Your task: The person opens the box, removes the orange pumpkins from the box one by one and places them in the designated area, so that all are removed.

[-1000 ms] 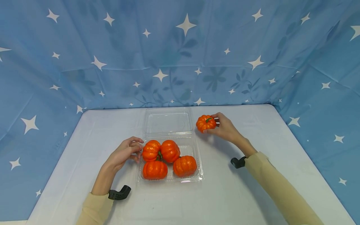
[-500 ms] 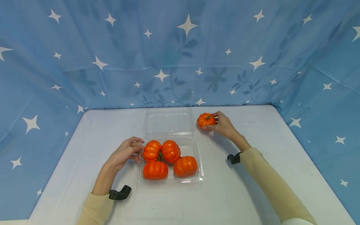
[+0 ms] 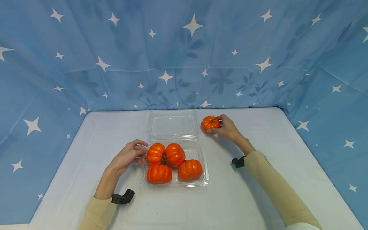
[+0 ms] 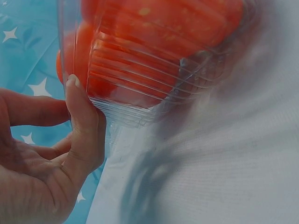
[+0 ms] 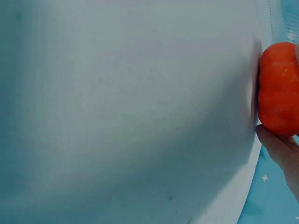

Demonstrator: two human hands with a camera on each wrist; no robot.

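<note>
In the head view my right hand [image 3: 228, 128] holds a small orange pumpkin [image 3: 210, 123] with a green stem, thumb on its near side and fingers on its far side. The right wrist view shows that pumpkin [image 5: 279, 91] at the white table's surface. My left hand [image 3: 126, 156] is at the left edge of a clear plastic clamshell container [image 3: 203, 153]. Seen from the left wrist, the thumb and a finger pinch the container's rim [image 4: 65, 46]. Several orange pumpkins [image 3: 190, 170] lie inside the base, bunched to the left and front.
The container's transparent lid [image 3: 173, 125] lies folded back behind the base, left of the held pumpkin. A white cloth covers the table [image 3: 244, 198]. Behind and at both sides hangs a blue curtain [image 3: 184, 54] with white stars.
The right hand has carried the pumpkin slightly farther back and down to the table, and its forearm has shifted a little left. The left hand and container stay as they were.
</note>
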